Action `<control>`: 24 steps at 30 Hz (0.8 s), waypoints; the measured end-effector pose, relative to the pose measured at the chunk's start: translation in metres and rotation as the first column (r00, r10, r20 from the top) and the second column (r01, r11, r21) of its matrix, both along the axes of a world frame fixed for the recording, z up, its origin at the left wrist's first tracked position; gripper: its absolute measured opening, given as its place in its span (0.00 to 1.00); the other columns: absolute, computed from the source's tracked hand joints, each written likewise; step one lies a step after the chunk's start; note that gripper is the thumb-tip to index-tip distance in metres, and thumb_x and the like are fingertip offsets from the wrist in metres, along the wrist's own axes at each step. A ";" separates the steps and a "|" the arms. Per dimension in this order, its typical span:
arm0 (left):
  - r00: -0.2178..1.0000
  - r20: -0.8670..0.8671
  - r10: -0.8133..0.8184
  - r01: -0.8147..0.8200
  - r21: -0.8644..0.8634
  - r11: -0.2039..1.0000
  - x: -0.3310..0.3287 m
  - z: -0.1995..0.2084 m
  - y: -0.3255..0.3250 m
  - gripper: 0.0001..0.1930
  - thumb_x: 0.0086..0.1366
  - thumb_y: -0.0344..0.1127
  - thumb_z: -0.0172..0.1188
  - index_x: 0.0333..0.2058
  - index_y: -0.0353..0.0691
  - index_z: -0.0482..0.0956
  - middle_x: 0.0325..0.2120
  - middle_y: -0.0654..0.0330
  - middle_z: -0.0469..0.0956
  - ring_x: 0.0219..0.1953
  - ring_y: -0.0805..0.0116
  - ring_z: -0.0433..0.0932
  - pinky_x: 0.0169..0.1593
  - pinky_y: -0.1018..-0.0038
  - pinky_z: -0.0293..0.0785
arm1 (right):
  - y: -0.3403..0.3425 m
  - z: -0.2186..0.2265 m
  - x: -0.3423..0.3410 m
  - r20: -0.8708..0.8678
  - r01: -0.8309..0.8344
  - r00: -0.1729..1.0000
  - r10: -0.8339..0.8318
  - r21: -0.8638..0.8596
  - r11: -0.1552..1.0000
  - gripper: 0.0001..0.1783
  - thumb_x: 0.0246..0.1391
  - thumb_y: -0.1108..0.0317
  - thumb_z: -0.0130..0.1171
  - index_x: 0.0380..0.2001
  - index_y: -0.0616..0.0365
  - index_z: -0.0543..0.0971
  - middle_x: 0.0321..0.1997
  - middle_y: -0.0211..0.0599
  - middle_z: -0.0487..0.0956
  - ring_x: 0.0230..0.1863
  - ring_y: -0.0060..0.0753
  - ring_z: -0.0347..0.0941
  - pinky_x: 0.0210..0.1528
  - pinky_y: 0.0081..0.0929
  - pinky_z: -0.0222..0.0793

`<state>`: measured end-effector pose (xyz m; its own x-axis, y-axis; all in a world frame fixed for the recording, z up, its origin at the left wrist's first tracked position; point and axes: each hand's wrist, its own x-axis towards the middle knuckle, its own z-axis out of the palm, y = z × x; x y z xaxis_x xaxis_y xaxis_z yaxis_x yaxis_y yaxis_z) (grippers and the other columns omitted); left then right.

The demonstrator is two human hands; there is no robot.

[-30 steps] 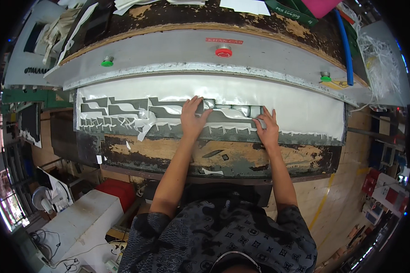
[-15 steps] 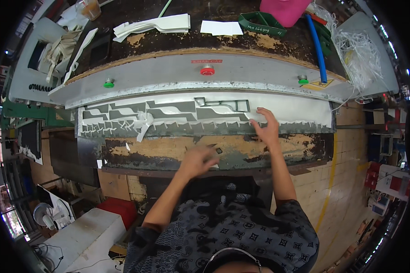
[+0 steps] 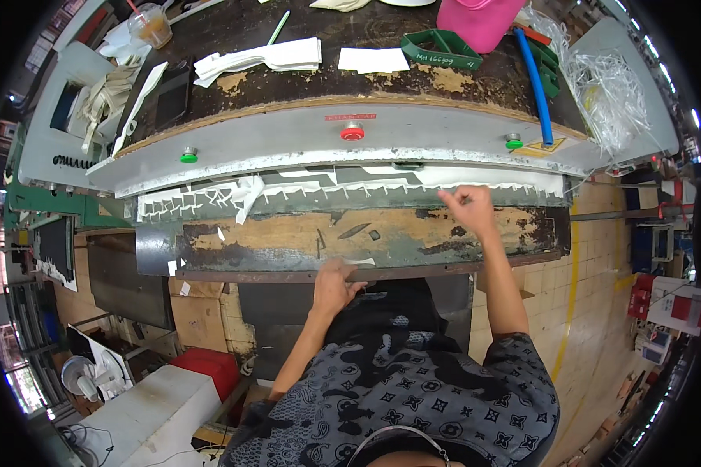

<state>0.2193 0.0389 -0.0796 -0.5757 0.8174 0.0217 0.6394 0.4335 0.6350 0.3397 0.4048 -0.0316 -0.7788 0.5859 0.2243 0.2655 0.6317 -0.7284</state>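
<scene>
My right hand (image 3: 472, 212) hovers by the front edge of a white sheet (image 3: 491, 177), its fingers curled in and nothing visible in them. Lower and to the left, my left hand (image 3: 335, 289) rests at the bench's front edge with its thumb apart from the fingers. A thin white scrap (image 3: 360, 262) lies by its fingertips. Only a bit of the dark green cutting die (image 3: 407, 166) shows on the sheet; the grey press beam (image 3: 273, 142) hides the rest. Cut-out gaps and a jagged front strip (image 3: 319, 189) mark the sheet.
The beam carries a red button (image 3: 352, 132) and green buttons (image 3: 188, 156) (image 3: 514, 142). Above it are stacked white cut pieces (image 3: 261, 60), a green die (image 3: 442, 51), a blue tube (image 3: 533, 86) and a drink cup (image 3: 149, 29). The worn bench (image 3: 288, 231) holds small dark scraps.
The press beam now covers more of the sheet and most of the die. My right hand has drawn back from the die and curled its fingers. My left hand has come down to the bench edge.
</scene>
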 end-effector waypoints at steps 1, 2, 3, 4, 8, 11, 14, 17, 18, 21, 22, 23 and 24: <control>1.000 0.018 -0.007 0.007 -0.008 1.000 0.000 0.005 0.002 0.21 0.48 0.39 0.82 0.39 0.35 0.88 0.34 0.49 0.80 0.43 0.43 0.79 0.49 0.54 0.76 | -0.004 -0.012 0.000 0.062 -0.017 0.998 0.017 -0.001 1.000 0.22 0.57 0.61 0.76 0.16 0.61 0.81 0.15 0.35 0.78 0.17 0.26 0.72 0.25 0.27 0.67; 0.999 0.035 -0.008 0.009 -0.023 1.000 -0.003 0.009 0.003 0.21 0.47 0.39 0.82 0.39 0.35 0.89 0.34 0.49 0.80 0.42 0.44 0.80 0.49 0.55 0.76 | -0.010 -0.020 -0.005 0.122 -0.040 0.992 0.041 -0.011 0.999 0.20 0.56 0.61 0.77 0.18 0.61 0.82 0.17 0.36 0.80 0.18 0.30 0.75 0.26 0.28 0.69; 0.998 0.053 -0.029 0.030 -0.018 0.999 -0.006 0.004 0.001 0.22 0.47 0.41 0.83 0.38 0.35 0.89 0.33 0.51 0.79 0.40 0.46 0.79 0.46 0.56 0.76 | -0.014 -0.028 -0.013 0.041 -0.037 0.998 0.036 0.015 0.999 0.17 0.56 0.61 0.77 0.20 0.60 0.83 0.21 0.37 0.82 0.21 0.34 0.78 0.29 0.30 0.72; 0.996 0.070 -0.050 0.051 -0.012 0.999 -0.009 -0.003 -0.001 0.22 0.47 0.43 0.83 0.38 0.36 0.90 0.31 0.52 0.77 0.38 0.48 0.79 0.43 0.58 0.76 | -0.018 -0.036 -0.023 -0.040 -0.029 0.999 0.031 0.041 0.999 0.15 0.55 0.61 0.77 0.23 0.60 0.84 0.25 0.38 0.84 0.25 0.37 0.80 0.32 0.32 0.75; 0.917 0.395 0.057 0.007 -0.158 0.987 -0.044 0.025 0.023 0.17 0.52 0.43 0.82 0.35 0.37 0.90 0.33 0.53 0.81 0.37 0.54 0.81 0.41 0.63 0.77 | -0.007 -0.063 -0.055 -0.017 0.011 1.000 -0.010 0.069 0.998 0.14 0.52 0.63 0.77 0.42 0.54 0.88 0.52 0.41 0.86 0.54 0.48 0.82 0.57 0.42 0.77; 0.979 0.116 0.166 -0.183 0.149 0.972 -0.090 0.003 0.065 0.18 0.57 0.38 0.80 0.43 0.37 0.88 0.38 0.50 0.84 0.41 0.51 0.83 0.45 0.62 0.77 | 0.000 -0.092 -0.069 0.015 0.016 1.000 -0.017 0.054 0.998 0.24 0.51 0.65 0.78 0.53 0.52 0.85 0.67 0.44 0.79 0.68 0.54 0.73 0.67 0.45 0.70; 0.933 -0.120 0.340 -0.289 0.312 0.905 -0.158 -0.004 0.127 0.28 0.57 0.39 0.80 0.54 0.37 0.82 0.49 0.50 0.84 0.53 0.46 0.80 0.58 0.58 0.73 | -0.005 -0.099 -0.076 0.071 0.008 0.997 -0.012 0.054 0.999 0.26 0.51 0.68 0.77 0.54 0.54 0.82 0.66 0.46 0.79 0.72 0.53 0.69 0.70 0.48 0.66; 0.968 0.031 0.248 -0.249 0.220 0.943 -0.197 -0.043 0.137 0.30 0.55 0.40 0.81 0.55 0.39 0.82 0.55 0.50 0.82 0.59 0.46 0.76 0.65 0.56 0.68 | -0.002 -0.111 -0.076 0.026 0.009 1.000 -0.010 0.014 1.000 0.20 0.53 0.70 0.74 0.50 0.54 0.83 0.63 0.46 0.82 0.72 0.53 0.70 0.71 0.49 0.64; 0.974 -0.030 0.225 -0.215 0.204 0.955 -0.201 -0.051 0.138 0.31 0.54 0.40 0.81 0.56 0.40 0.82 0.55 0.49 0.82 0.60 0.47 0.76 0.65 0.56 0.67 | -0.002 -0.111 -0.077 0.021 0.025 0.999 -0.024 -0.048 0.999 0.17 0.54 0.71 0.73 0.46 0.55 0.82 0.61 0.47 0.83 0.72 0.53 0.70 0.72 0.49 0.64; 0.955 -0.125 0.268 -0.234 0.238 0.943 -0.199 -0.062 0.134 0.33 0.51 0.40 0.83 0.56 0.42 0.83 0.56 0.49 0.82 0.59 0.46 0.77 0.65 0.56 0.69 | -0.002 -0.109 -0.085 0.036 0.024 0.999 -0.024 -0.002 1.000 0.14 0.55 0.70 0.72 0.44 0.54 0.81 0.62 0.48 0.83 0.72 0.53 0.70 0.72 0.50 0.63; 0.950 -0.118 0.290 -0.257 0.233 0.938 -0.196 -0.064 0.134 0.33 0.51 0.40 0.84 0.56 0.43 0.84 0.56 0.49 0.82 0.59 0.47 0.77 0.65 0.56 0.70 | -0.003 -0.108 -0.084 0.040 0.037 0.999 -0.037 0.007 0.999 0.13 0.55 0.70 0.71 0.43 0.54 0.80 0.61 0.48 0.83 0.72 0.53 0.70 0.72 0.50 0.63; 0.943 -0.120 0.311 -0.279 0.228 0.933 -0.197 -0.065 0.136 0.33 0.51 0.40 0.84 0.57 0.44 0.85 0.57 0.49 0.82 0.59 0.47 0.77 0.64 0.56 0.70 | -0.004 -0.108 -0.087 0.037 0.048 0.998 -0.049 0.014 0.999 0.13 0.56 0.70 0.70 0.42 0.54 0.79 0.61 0.48 0.83 0.72 0.53 0.70 0.73 0.50 0.63; 0.948 -0.119 0.296 -0.266 0.219 0.939 -0.198 -0.066 0.137 0.33 0.51 0.40 0.84 0.57 0.44 0.84 0.57 0.48 0.81 0.59 0.46 0.77 0.64 0.56 0.70 | -0.005 -0.108 -0.087 0.034 0.056 0.998 -0.057 0.021 0.998 0.12 0.56 0.70 0.70 0.41 0.54 0.79 0.61 0.47 0.83 0.72 0.53 0.70 0.73 0.50 0.63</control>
